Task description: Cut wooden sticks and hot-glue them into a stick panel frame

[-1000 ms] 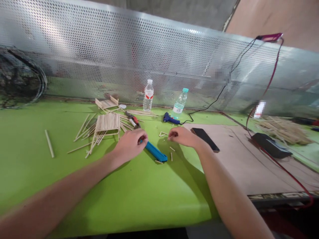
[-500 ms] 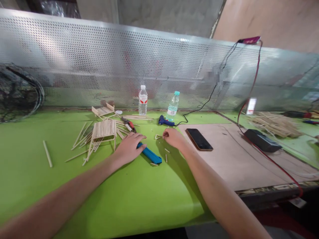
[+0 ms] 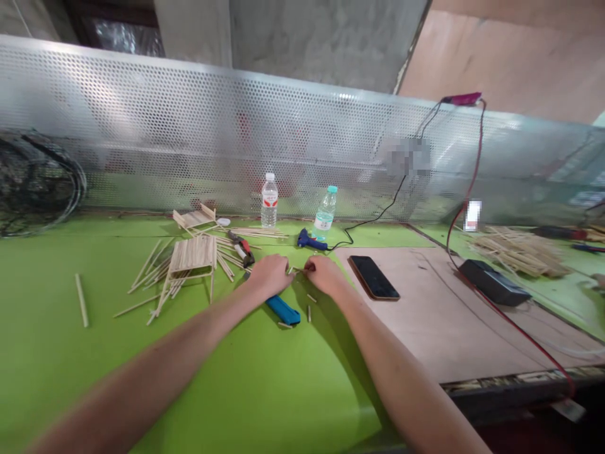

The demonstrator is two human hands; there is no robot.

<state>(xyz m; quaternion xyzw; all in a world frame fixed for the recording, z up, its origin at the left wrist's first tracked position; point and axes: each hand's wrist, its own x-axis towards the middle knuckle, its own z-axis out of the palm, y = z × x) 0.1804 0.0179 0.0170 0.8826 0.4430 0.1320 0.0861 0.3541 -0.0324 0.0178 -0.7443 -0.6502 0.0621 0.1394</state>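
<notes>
My left hand (image 3: 268, 275) and my right hand (image 3: 322, 275) meet over the green table (image 3: 57, 353), both pinched on a short thin wooden stick (image 3: 297, 270) held between them. A blue utility knife (image 3: 282, 309) lies just under and in front of my left hand, apart from it. Short stick pieces (image 3: 309, 312) lie by the knife. To the left stands a small structure of glued sticks (image 3: 193, 253) amid several loose sticks (image 3: 150, 261).
Red-handled pliers (image 3: 242, 246), a blue glue gun (image 3: 309, 241) with its black cord, and two water bottles (image 3: 269, 200) sit toward the perforated metal wall. A phone (image 3: 374, 277) lies on a brown board at right, with a black box (image 3: 494, 282) and another stick pile (image 3: 520, 251).
My left hand left the blue knife and moved right to my right hand. Both now pinch the small stick between them. The camera tilted up slightly.
</notes>
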